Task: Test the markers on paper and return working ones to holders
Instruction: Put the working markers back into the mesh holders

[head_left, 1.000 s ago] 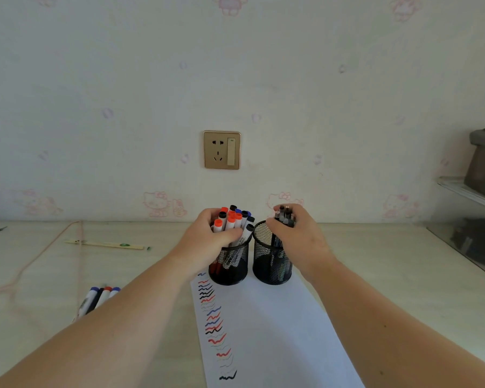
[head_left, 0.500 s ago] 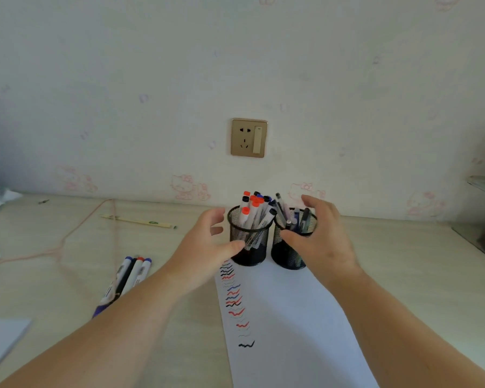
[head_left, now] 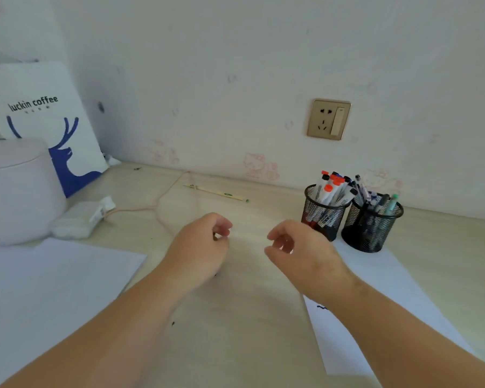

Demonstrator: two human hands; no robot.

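Hovering over the desk (head_left: 235,345), both your hands are free of any marker. Your left hand (head_left: 199,247) hangs with fingers loosely curled, nothing in them; your right hand (head_left: 300,253) sits beside it, fingers relaxed and half bent, also holding nothing. A small dark spot peeks out under the left hand's edge, too small to make out. Off to your right, two black mesh holders stand touching side by side near the wall: the left holder (head_left: 324,217) packed with markers (head_left: 332,187) showing red, black and blue caps, the right holder (head_left: 371,228) carrying darker pens and one with a green tip. Both stand on the far end of the test paper (head_left: 389,298), where one dark squiggle shows by your right wrist. Another white sheet (head_left: 48,281) lies at your left, with a coffee bag (head_left: 48,113) and a pale lidded pot (head_left: 14,189) behind it. A gold wall socket (head_left: 328,119) sits above, and a pink cable (head_left: 163,203) trails across the desk.
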